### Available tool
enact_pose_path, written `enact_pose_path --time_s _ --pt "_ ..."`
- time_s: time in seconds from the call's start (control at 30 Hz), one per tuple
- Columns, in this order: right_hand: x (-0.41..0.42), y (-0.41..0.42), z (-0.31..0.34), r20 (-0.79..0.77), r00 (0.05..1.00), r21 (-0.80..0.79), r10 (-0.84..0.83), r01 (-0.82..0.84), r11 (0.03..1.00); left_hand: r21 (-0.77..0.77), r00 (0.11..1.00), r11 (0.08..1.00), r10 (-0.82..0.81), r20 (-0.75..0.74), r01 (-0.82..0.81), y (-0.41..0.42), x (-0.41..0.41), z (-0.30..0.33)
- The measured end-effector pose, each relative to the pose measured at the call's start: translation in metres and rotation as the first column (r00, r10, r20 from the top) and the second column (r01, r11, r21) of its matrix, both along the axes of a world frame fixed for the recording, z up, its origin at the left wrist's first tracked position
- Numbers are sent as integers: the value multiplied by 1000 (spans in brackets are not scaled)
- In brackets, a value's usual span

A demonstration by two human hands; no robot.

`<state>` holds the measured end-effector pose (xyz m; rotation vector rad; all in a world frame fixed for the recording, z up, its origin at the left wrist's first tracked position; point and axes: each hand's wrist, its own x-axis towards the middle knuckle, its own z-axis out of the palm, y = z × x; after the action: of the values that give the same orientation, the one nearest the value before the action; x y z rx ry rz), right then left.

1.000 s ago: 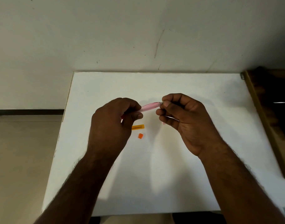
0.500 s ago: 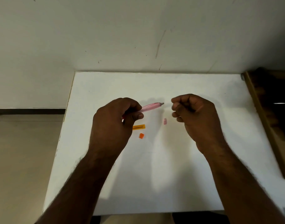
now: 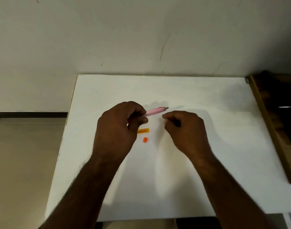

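The left hand [image 3: 118, 128] has its fingers and thumb wrapped round the lower end of a pink pen [image 3: 155, 111], whose barrel sticks out up and to the right of the fist with its grey tip free in the air above the white worktop [image 3: 207, 154]. Just below and right of that tip is the right hand [image 3: 186, 129], fingers curled in, though I cannot tell whether it pinches anything. Below the pen lie an orange strip [image 3: 143, 130] and a small orange piece [image 3: 145, 139]
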<state>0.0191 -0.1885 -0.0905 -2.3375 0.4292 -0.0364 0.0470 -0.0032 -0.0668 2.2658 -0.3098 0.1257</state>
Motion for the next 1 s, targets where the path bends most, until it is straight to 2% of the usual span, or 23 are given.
enact_pose_path --time_s 0.03,0.07,0.13,0.17,0.2,0.27,0.43,0.7,1.0 --pt "3 -1 2 18 997 205 -69 64 977 0 1000 1000 1 3 -1 1 0 0" --pt "5 -2 5 24 990 423 -138 115 899 3 1000 1000 3 6 -3 1 0 1" --pt "7 -4 13 -16 976 772 -215 149 618 19 1000 1000 7 7 -7 1 0 1" --pt "8 -6 16 -40 974 861 -225 147 487 23 1000 1000 9 3 -9 0 1 1" --pt "8 -7 18 -55 973 905 -223 143 401 25 1000 1000 10 0 -10 0 1 1" --pt "7 -9 20 -61 976 932 -209 131 339 29 1000 1000 13 0 -13 0 1 1" --pt "7 -9 21 -40 980 933 -194 106 344 52 1000 998 30 0 -30 1 3 -1" --pt "5 -10 20 -4 984 910 -178 77 408 64 999 997 41 -3 -41 -1 2 -2" --pt "5 -6 23 57 988 817 -140 35 576 53 999 998 39 -1 -39 -1 1 -1"
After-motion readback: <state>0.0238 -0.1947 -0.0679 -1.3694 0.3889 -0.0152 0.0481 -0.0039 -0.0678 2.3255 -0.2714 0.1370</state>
